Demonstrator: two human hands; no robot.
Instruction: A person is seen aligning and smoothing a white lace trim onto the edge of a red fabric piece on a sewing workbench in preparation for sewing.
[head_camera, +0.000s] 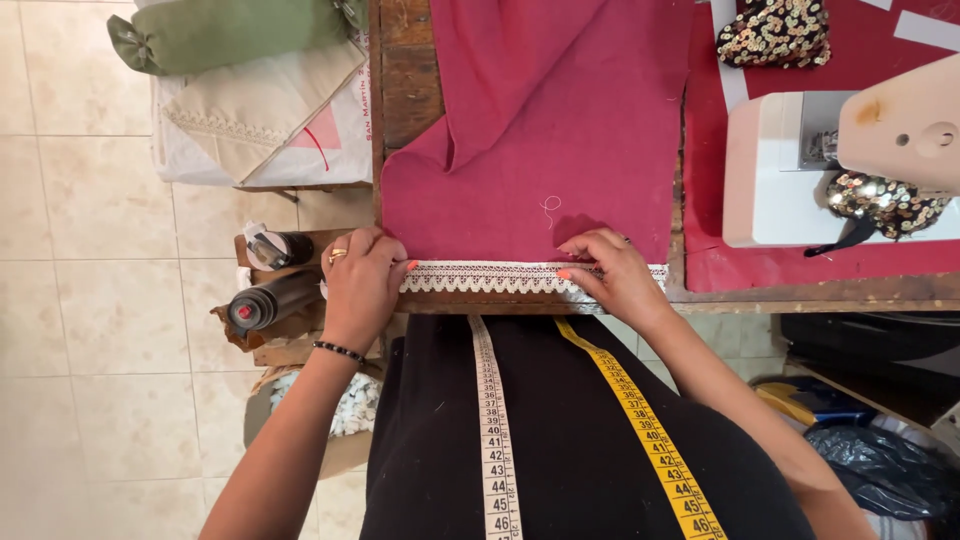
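The wooden table (420, 90) ends at its near edge just below the work, where the person's black-clothed body presses close; to its left lies open tiled floor (90, 300), while on the right a white sewing machine (800, 170) on a red mat (800, 270) bounds the free surface, well apart from the hands. A magenta fabric (560, 130) covers the table's middle, folded over itself at the upper left, with a small loose white thread (549, 207) on it. Along its near hem runs a strip of white lace trim (490, 277), scalloped and openwork, lying flat and parallel to the table edge. The left hand (362, 285), wearing a ring and a beaded bracelet, curls over the strip's left end, fingers pressed together and pinching lace against fabric. The right hand (612, 275) rests knuckles-up on the strip farther right, fingertips pressing the trim down. A measuring tape (495, 430) hangs in two strands, white and yellow, down the person's front.
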